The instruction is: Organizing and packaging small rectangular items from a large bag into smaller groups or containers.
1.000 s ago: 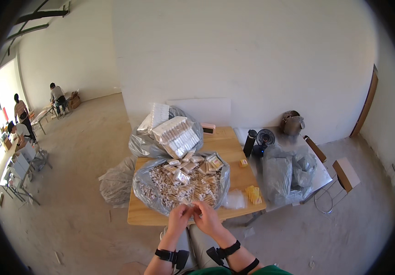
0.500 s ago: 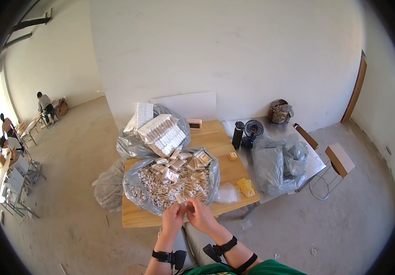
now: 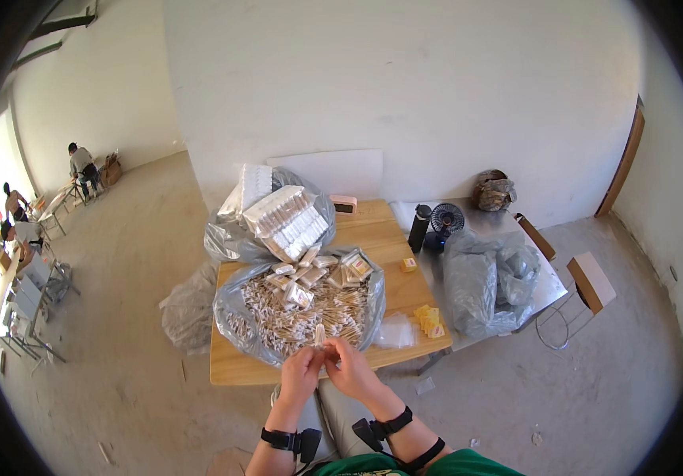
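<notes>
Both hands meet at the near table edge, fingertips pinched together on a small pale stick-shaped piece [image 3: 319,336] that stands upright, long axis pointing away from the person. The left hand [image 3: 300,373] and right hand [image 3: 351,370] are curled nearly closed around its lower end (too small to tell more). Just beyond them lies an open grey bag [image 3: 234,317] heaped with similar pieces on the wooden table [image 3: 393,278]; farther back, stacked white packs [image 3: 286,218].

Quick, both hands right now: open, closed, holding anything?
Left hand: fingers pinched on a small pale stick-like piece.
Right hand: fingers closed on the same piece, over the clear plastic bag of pale pieces.
</notes>
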Demonstrator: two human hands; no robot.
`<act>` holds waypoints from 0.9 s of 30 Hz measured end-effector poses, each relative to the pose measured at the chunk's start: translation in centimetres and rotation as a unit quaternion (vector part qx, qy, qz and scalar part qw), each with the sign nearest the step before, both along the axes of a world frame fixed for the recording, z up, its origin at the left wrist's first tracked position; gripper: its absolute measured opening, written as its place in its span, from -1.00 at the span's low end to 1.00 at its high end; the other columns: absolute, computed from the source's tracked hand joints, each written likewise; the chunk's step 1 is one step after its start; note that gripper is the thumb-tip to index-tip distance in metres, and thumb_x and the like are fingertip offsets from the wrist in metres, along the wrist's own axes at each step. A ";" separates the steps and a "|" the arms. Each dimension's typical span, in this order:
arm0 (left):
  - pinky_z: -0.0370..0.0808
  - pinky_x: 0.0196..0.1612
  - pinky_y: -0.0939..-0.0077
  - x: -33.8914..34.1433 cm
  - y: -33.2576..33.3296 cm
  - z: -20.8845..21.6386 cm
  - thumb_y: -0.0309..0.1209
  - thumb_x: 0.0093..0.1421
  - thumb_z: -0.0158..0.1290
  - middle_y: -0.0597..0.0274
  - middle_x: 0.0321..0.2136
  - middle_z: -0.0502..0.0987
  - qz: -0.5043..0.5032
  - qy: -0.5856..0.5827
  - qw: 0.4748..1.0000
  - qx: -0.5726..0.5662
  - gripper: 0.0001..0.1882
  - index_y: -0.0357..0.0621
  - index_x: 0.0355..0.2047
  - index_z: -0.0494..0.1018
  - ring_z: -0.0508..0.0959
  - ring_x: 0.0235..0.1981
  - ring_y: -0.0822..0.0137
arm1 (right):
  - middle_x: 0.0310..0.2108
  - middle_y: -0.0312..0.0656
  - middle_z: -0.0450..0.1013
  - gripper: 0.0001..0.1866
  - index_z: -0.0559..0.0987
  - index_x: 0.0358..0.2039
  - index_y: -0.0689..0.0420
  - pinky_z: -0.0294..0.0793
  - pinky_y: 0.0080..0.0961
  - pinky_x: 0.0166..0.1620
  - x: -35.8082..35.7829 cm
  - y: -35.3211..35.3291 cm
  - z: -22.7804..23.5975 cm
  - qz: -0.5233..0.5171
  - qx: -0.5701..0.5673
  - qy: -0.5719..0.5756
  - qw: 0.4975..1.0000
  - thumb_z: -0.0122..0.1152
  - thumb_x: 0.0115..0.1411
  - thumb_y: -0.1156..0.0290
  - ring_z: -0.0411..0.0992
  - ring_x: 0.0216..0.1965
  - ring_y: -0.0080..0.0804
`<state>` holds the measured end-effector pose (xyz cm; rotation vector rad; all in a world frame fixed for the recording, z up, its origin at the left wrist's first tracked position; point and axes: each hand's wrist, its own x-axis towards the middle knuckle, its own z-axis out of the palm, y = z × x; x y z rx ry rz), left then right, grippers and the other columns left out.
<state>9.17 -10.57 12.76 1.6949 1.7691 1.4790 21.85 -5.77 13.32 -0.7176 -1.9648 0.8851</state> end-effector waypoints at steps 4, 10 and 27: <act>0.31 -0.53 0.28 -0.4 0.4 -0.5 -0.49 0.07 0.03 0.02 -0.64 0.39 0.003 -0.002 1.000 -0.003 -0.84 -0.23 -0.60 0.32 0.43 -0.57 0.02 | -0.38 -0.02 0.44 -0.67 0.32 -0.17 0.23 0.43 -0.40 -0.29 -0.2 0.0 0.1 0.020 -0.049 0.008 0.999 0.07 0.01 0.67 0.47 -0.34 -0.15; 0.28 -0.55 0.24 -0.2 0.3 -0.3 -0.50 0.06 0.03 0.02 -0.66 0.34 -0.009 0.036 0.999 0.021 -0.80 -0.23 -0.63 0.27 0.39 -0.58 -0.01 | -0.40 -0.02 0.44 -0.68 0.33 -0.18 0.22 0.43 -0.40 -0.30 -0.2 -0.1 -0.2 0.008 -0.042 0.000 0.999 0.06 0.01 0.66 0.47 -0.34 -0.15; 0.32 -0.55 0.28 -0.4 -0.1 -0.2 -0.56 0.01 0.06 0.00 -0.65 0.35 0.002 0.030 0.999 0.029 -0.82 -0.26 -0.60 0.26 0.41 -0.58 -0.01 | -0.51 -0.08 0.38 -0.67 0.34 -0.28 0.21 0.38 -0.40 -0.44 -0.1 0.9 -1.2 -0.058 0.015 0.024 0.998 0.11 -0.11 0.70 0.40 -0.50 -0.16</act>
